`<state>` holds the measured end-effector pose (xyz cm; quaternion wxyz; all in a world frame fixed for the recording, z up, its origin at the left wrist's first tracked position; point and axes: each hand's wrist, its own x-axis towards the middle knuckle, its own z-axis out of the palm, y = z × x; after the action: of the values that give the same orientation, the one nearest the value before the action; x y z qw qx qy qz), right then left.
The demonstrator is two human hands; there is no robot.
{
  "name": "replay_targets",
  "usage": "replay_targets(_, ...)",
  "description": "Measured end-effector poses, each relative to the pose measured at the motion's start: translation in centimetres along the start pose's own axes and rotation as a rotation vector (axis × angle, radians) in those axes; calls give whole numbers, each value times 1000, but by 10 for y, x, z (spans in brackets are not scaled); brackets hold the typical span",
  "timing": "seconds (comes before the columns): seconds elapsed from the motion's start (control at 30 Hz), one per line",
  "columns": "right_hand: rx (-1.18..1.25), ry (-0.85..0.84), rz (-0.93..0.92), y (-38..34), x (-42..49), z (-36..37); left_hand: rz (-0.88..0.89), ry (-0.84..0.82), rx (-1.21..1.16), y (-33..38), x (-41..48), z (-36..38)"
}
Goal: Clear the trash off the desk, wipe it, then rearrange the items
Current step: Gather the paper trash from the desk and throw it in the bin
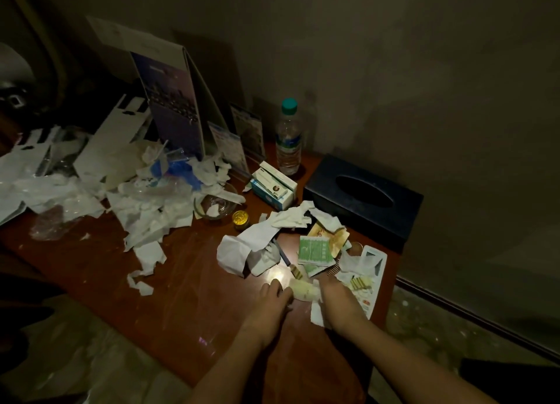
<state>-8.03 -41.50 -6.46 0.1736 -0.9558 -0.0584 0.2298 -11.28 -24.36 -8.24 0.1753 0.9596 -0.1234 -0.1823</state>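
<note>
A dim reddish-brown desk (188,282) is strewn with trash. My left hand (274,297) and my right hand (335,297) meet near the front right edge, both touching a pale yellowish crumpled wad (304,291) between them. How the fingers lie on the wad is too dark to tell. White crumpled paper (242,249) lies just beyond the hands, next to green sachets (313,250) and a small blue pen (283,255). A big heap of torn tissue and plastic (145,197) covers the left half.
A black tissue box (363,197) stands at the right by the wall. Behind are a water bottle (288,140), a medicine carton (274,188), a glass bowl (216,205), a gold-lidded jar (241,220) and standing cards (172,106). A printed leaflet (371,279) overhangs the right edge.
</note>
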Motion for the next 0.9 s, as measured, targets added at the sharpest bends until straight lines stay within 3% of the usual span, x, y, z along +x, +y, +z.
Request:
replay_targets(0.13,-118,137,-193,7,-3,-23,-17,102,-171,0,0,-5)
replay_targets(0.2,-230,226,-235,13,-2,-30,-18,191,-146,-4,2,-12)
replay_targets(0.43,-164,123,48,19,18,-43,-153,429,61,-21,16,-54)
replay_targets(0.6,-60,121,13,15,23,-37,-411,545,-459,-28,31,-64)
replay_targets(0.73,10,95,-136,16,25,-37,-311,352,-229,-31,46,-67)
replay_targets(0.9,-23,-22,-356,5,38,-46,-328,146,-114,-35,58,-63)
